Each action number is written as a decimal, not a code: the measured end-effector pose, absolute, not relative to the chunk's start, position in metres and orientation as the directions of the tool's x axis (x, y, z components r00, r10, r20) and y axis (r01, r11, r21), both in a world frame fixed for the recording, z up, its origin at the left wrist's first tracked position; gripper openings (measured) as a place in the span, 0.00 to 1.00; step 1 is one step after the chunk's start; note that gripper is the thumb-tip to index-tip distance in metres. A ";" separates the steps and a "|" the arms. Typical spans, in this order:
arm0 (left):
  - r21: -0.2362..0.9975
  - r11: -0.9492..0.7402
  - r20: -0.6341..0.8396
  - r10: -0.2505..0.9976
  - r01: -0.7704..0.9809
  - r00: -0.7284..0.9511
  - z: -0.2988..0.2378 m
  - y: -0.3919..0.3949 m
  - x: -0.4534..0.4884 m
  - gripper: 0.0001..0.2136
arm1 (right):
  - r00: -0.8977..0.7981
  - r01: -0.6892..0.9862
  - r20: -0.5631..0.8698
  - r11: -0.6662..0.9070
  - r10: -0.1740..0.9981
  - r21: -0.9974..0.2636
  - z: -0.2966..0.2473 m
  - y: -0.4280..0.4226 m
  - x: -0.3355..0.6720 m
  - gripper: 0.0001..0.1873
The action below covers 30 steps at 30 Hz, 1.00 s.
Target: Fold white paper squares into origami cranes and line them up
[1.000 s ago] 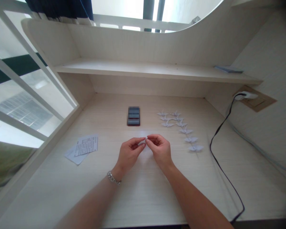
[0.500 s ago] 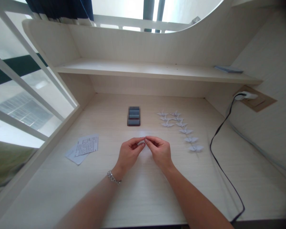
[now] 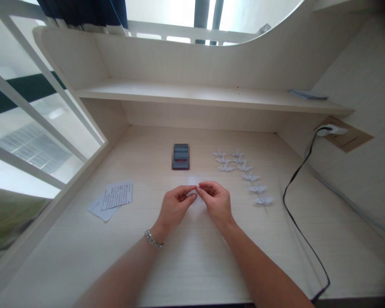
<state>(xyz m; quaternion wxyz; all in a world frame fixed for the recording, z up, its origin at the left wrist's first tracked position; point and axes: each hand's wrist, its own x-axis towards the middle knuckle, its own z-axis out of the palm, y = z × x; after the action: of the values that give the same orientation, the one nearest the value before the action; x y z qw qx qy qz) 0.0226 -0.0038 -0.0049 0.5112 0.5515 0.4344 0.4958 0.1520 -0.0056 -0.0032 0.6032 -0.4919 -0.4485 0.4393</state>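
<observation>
My left hand (image 3: 177, 204) and my right hand (image 3: 216, 201) meet over the middle of the desk, thumbs and forefingers pinched and the tips nearly touching. A small whitish bit shows between the fingertips, too small and too hidden to name. Several white folded paper cranes (image 3: 250, 177) stand to the right of my hands, in a line that curves from the back toward me. Beyond my hands lies a dark flat rectangular thing (image 3: 180, 164), its face blurred by blocks. Two overlapping sheets of paper are at the left, a printed one (image 3: 118, 194) on top of a plain one (image 3: 99, 209).
A black cable (image 3: 286, 201) runs from a wall socket (image 3: 353, 136) down the right side of the desk (image 3: 192, 273). Above the back edge is a shelf (image 3: 192, 92) with a thin bluish flat item (image 3: 308, 94) on it. White railing bars (image 3: 28, 109) border the left.
The right fingers have shifted slightly, with the forefinger lifted and a little more curled, while the thumb stays near the left fingertips. Nothing else on the desk has moved.
</observation>
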 end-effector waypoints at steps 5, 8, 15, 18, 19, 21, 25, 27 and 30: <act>0.985 0.052 -0.029 0.990 -0.167 0.138 -0.007 -0.002 0.023 0.20 | 0.234 -0.121 0.104 0.135 0.967 -0.983 -0.003 -0.004 0.152 0.08; 0.967 0.123 -0.093 0.986 -0.223 0.139 -0.007 -0.002 0.024 0.21 | 0.273 -0.121 0.113 0.151 0.955 -0.981 -0.003 -0.003 0.152 0.08; 0.940 0.212 -0.183 0.974 -0.268 0.130 -0.005 0.000 0.024 0.19 | 0.294 -0.139 0.082 0.127 0.952 -0.982 -0.005 -0.003 0.151 0.10; 0.932 0.223 -0.188 0.972 -0.286 0.144 -0.004 0.000 0.023 0.18 | 0.298 -0.150 0.076 0.126 0.952 -0.981 -0.005 -0.003 0.151 0.11; 0.929 0.215 -0.180 0.973 -0.301 0.142 -0.004 0.000 0.023 0.17 | 0.299 -0.159 0.072 0.124 0.951 -0.979 -0.005 -0.003 0.150 0.11; 0.921 0.193 -0.157 0.979 -0.339 0.131 -0.004 0.000 0.023 0.17 | 0.292 -0.192 0.050 0.109 0.955 -0.975 -0.005 -0.003 0.150 0.11; 0.898 0.216 -0.175 0.975 -0.383 0.138 -0.004 0.000 0.024 0.18 | 0.293 -0.250 0.023 0.100 0.956 -0.963 -0.006 -0.002 0.150 0.10; 0.906 0.254 -0.203 0.963 -0.340 0.178 -0.004 -0.001 0.024 0.18 | 0.316 -0.253 0.029 0.114 0.948 -0.961 -0.006 -0.001 0.151 0.10; 0.931 0.288 -0.227 0.938 -0.225 0.263 -0.004 -0.004 0.026 0.14 | 0.343 -0.227 0.041 0.126 0.938 -0.966 -0.006 -0.001 0.152 0.11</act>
<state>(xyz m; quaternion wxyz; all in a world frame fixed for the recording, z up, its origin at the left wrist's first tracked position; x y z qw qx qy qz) 0.0263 -0.0036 -0.0037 0.6779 0.4149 0.4297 0.4287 0.1524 -0.0005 -0.0058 0.6567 -0.4901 -0.3627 0.4438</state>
